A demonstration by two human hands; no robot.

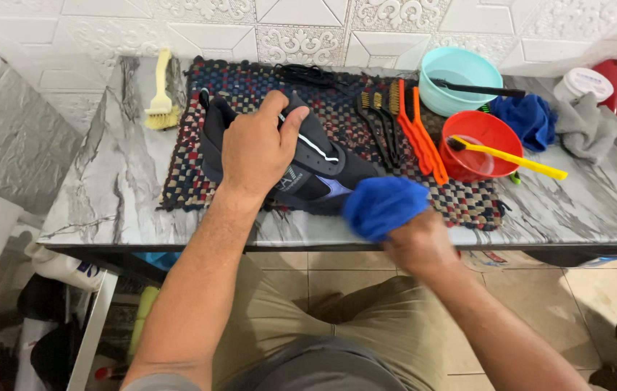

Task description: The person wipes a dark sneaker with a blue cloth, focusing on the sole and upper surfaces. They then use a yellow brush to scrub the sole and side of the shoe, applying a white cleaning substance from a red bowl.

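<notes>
- Marble-patterned table [120, 181]: grey-white top, set against a white embossed tile wall; it carries everything below.
- Woven mat [250, 90]: chequered red, blue and cream, lying mid-table; landmark for all positions.
- Black shoe [323, 170]: lies on its side on the mat's front half, toe toward the mat's right end, partly hidden by both hands.
- Left hand [254, 148]: palm down on the shoe's upper, fingers curled over the collar, clamping it to the mat.
- Right hand [420, 242]: at the mat's front edge, closed in a fist around a blue cloth [384, 206]; the cloth presses against the shoe's toe and covers it. Slight motion blur here.
- Teal bowl [460, 76]: just off the mat's back right corner, a black brush [478, 89] resting across it.
- Red bowl [486, 145]: at the mat's right edge, a yellow brush [518, 157] leaning out of it.
- Second blue rag [529, 119] and grey rag [587, 127]: right of the mat, beyond the bowls.
- Orange brushes [420, 134] and black wire brushes [377, 123]: lined up on the mat's right part, beside the shoe.
- Cream scrub brush [160, 94]: left of the mat, on bare tabletop.
- Black laces [312, 72]: heaped at the mat's back edge.
</notes>
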